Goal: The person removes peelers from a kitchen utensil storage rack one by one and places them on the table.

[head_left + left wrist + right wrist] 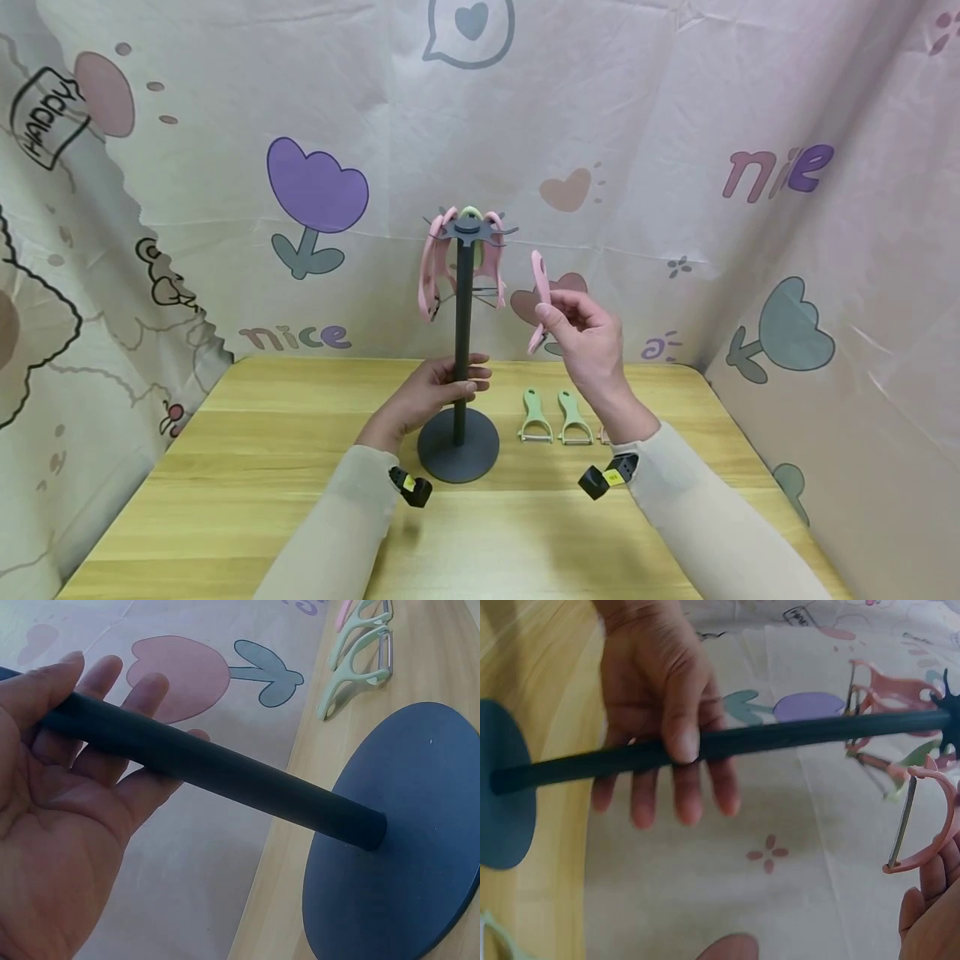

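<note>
A dark stand with a round base and a hooked top stands upright on the table. My left hand holds its pole low down, thumb in front and fingers behind. Pink peelers and a green peeler hang from the hooks, partly overlapping. To the right of the hooks, my right hand pinches another pink peeler between thumb and fingers, handle end up. It is apart from the stand in the head view; its curved head and blade show in the right wrist view.
Two green peelers lie side by side on the wooden table, right of the base. A pink peeler beside them is mostly hidden by my right forearm. Printed cloth hangs behind the table and at both sides.
</note>
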`<action>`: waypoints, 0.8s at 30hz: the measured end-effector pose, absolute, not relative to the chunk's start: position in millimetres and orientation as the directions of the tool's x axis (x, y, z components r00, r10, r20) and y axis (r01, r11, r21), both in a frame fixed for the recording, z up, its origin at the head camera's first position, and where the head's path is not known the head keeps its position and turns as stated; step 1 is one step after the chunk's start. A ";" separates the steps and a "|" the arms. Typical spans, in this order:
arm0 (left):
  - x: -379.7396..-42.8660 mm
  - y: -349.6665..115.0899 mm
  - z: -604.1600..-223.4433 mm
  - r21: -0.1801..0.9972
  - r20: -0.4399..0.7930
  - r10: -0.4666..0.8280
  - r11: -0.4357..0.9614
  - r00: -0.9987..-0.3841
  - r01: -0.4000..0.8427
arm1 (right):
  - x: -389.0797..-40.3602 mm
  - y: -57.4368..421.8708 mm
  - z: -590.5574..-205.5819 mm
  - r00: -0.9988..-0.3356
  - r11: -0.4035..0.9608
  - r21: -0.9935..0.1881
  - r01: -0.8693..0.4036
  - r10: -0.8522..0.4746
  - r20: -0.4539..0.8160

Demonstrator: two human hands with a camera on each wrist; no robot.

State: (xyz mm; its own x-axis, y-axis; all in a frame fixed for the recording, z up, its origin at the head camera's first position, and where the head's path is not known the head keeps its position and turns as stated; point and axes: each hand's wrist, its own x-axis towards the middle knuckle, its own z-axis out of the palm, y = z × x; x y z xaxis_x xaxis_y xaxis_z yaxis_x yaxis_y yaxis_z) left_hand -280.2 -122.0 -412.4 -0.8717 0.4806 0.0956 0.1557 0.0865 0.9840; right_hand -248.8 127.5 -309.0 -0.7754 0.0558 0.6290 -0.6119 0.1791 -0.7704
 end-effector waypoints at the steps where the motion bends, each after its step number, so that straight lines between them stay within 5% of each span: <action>1: -280.2 -122.1 -412.2 0.984 0.095 0.481 0.087 -0.872 0.155 | -249.3 130.1 -311.6 -0.778 0.198 -0.771 -0.605 0.059 0.626; 24: -279.6 -120.5 -412.6 0.983 0.092 0.464 0.099 -0.881 0.155 | -263.2 173.7 -369.2 -0.850 0.483 -0.801 -0.353 0.192 0.491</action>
State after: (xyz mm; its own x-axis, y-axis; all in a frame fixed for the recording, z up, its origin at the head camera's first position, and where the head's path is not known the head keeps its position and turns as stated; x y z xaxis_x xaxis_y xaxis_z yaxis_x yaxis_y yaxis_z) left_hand -279.6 -120.5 -412.6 -0.8813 0.4635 0.0919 0.1549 0.0995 0.9829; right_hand -263.2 173.7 -369.2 -0.8497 0.1922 0.4910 -0.3534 0.4834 -0.8009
